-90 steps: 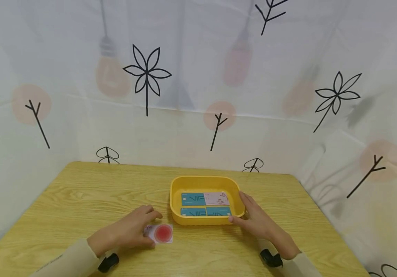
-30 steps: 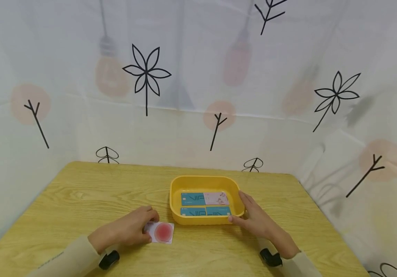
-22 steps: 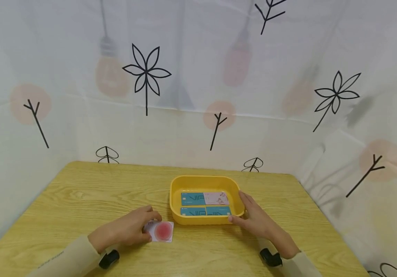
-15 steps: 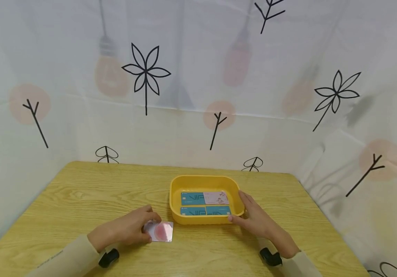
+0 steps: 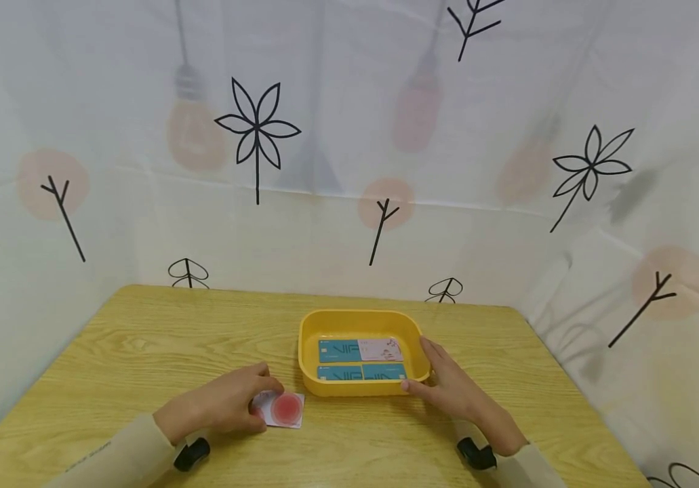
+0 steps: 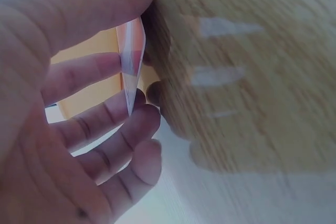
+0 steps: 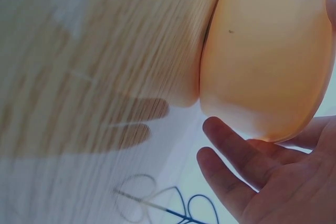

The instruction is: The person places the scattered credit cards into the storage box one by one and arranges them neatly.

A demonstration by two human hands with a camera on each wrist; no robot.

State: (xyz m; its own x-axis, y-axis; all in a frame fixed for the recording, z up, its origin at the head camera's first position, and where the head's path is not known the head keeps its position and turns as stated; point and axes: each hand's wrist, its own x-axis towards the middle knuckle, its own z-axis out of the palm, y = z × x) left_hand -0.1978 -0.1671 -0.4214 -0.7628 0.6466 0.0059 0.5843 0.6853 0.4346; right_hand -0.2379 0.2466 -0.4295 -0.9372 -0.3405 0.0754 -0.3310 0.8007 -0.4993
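Note:
A pale card with a round red print [image 5: 287, 409] is pinched by its left end between the thumb and fingers of my left hand [image 5: 224, 401], just over the wooden table. In the left wrist view the same card [image 6: 131, 59] appears nearly edge-on. My right hand [image 5: 455, 386] holds the right front corner of a yellow plastic tray [image 5: 361, 389], its thumb at the front rim and its fingers along the right side. In the tray lie blue-green VIP cards [image 5: 338, 351] and a pink card [image 5: 381, 350]. Seen from the right wrist, two fingertips stand apart from the tray wall [image 7: 262, 56].
The wood-grain table [image 5: 203, 325] meets a white cloth backdrop [image 5: 325, 230] printed with flowers and bulbs at its back edge. Black wrist devices [image 5: 192, 454] sit on both wrists.
My left thumb and fingers have closed in on the card, which has tilted slightly, catching a glare half a second ago. The right hand and tray have stayed put.

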